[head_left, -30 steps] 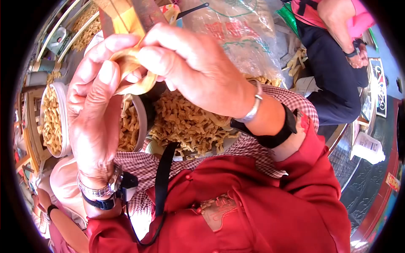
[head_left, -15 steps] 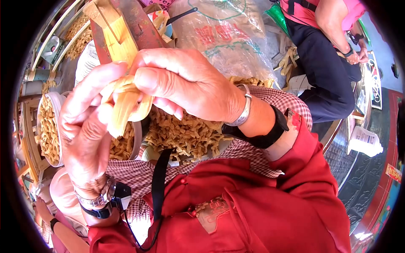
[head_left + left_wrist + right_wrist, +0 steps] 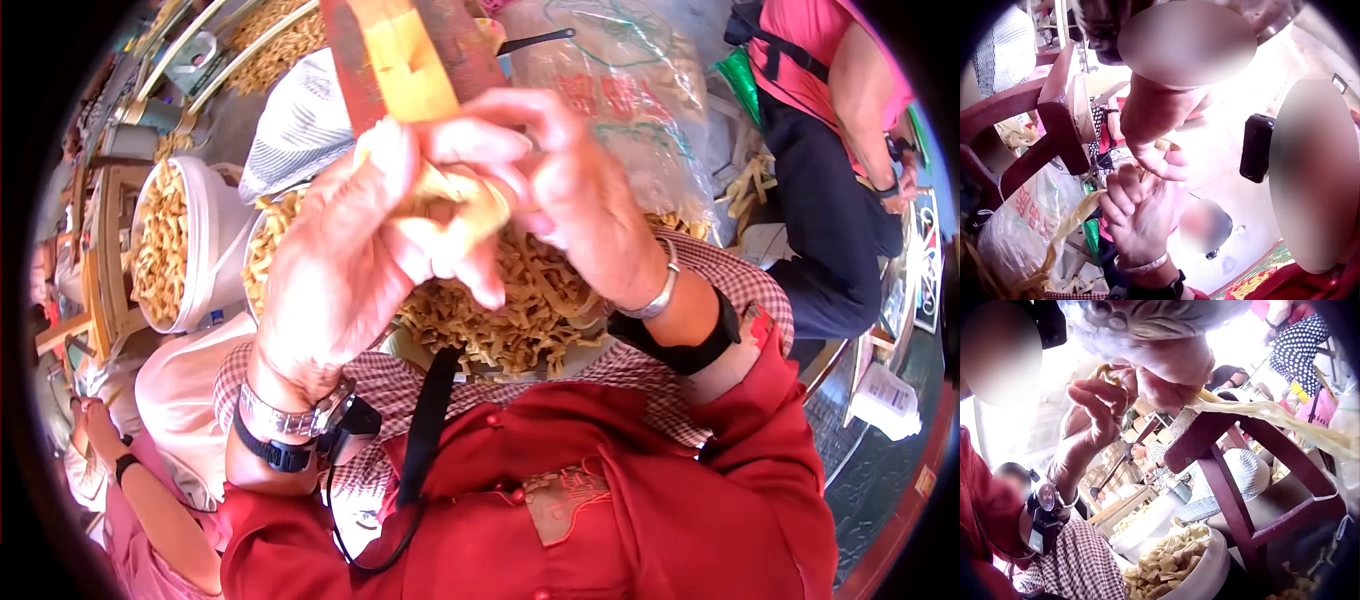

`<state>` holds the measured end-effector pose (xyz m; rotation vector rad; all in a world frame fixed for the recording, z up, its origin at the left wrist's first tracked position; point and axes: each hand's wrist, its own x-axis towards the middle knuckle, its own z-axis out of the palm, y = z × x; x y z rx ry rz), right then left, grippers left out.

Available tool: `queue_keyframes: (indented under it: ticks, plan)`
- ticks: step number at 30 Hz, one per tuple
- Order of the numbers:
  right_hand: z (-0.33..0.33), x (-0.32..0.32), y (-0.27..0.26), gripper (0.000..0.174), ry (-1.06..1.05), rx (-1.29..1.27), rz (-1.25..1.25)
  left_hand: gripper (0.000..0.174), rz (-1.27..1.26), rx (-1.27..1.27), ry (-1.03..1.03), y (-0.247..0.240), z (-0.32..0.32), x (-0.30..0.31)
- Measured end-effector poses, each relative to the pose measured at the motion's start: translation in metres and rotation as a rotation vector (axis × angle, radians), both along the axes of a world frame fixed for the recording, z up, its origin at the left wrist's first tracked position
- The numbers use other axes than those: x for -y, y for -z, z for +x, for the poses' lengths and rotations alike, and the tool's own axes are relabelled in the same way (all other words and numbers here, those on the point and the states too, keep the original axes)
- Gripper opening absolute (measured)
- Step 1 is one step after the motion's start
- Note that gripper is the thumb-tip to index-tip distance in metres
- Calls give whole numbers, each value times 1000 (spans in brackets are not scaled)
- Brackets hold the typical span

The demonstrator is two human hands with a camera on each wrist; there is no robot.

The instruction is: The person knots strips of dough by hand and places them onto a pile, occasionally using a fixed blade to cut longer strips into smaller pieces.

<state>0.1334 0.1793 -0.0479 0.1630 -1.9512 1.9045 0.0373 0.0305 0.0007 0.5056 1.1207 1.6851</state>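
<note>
Both hands work close together on a pliable yellow strip (image 3: 410,65), which is bent into a loop between their fingers in the head view. My left hand (image 3: 340,250) pinches the loop from the left side, thumb raised. From the right, my right hand (image 3: 590,190) grips it with curled fingers. The fingers hide part of the fold. In the left wrist view the long strip (image 3: 1069,222) trails down from the right hand. Its flat length (image 3: 1285,419) crosses a dark red wooden frame (image 3: 1229,481) in the right wrist view.
Below the hands lies a heap of short knotted strips (image 3: 500,325). White buckets (image 3: 210,250) of similar pieces stand at the left. A clear printed bag (image 3: 610,90) lies beyond. Another person in pink (image 3: 800,60) sits at the right, and a second person's arm (image 3: 160,510) shows lower left.
The hands have shifted right in the head view. A strip end that hung through the loop half a second ago is now largely covered by fingers, and the right hand's fingers have moved over the loop.
</note>
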Motion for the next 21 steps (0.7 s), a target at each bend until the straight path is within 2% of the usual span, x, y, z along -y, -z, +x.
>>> queue_keyframes:
  ticks: [3, 5, 8, 11, 13, 15, 17, 18, 21]
  plan:
    - [10, -12, 2, 31, 118, 151, 109, 50, 38, 165, -95, -3, -7, 3]
    - [18, -23, 2, 30, 117, 207, 241, 48, 47, 225, -163, -3, -14, 8]
    - [18, -17, 6, 25, 114, 236, 333, 51, 26, 139, -188, 2, -19, 10]
    - [12, -12, 7, 20, 173, 270, 261, 52, -117, -100, -204, 4, -15, 9]
    - [10, -10, 7, 19, 103, 377, 132, 48, -224, -365, -195, 8, -15, 11]
    - [8, -2, 6, 19, 46, 415, 32, 28, -267, -317, -218, 8, -14, 9]
    - [3, 10, 4, 19, 7, 377, -32, 18, -311, -324, -242, 9, -14, 10]
    - [2, 9, -5, 19, -63, 454, 15, 16, -299, -305, -261, 7, -15, 10]
    - [1, -3, -6, 19, -10, 192, 396, 12, -186, -223, -348, 3, -25, 15]
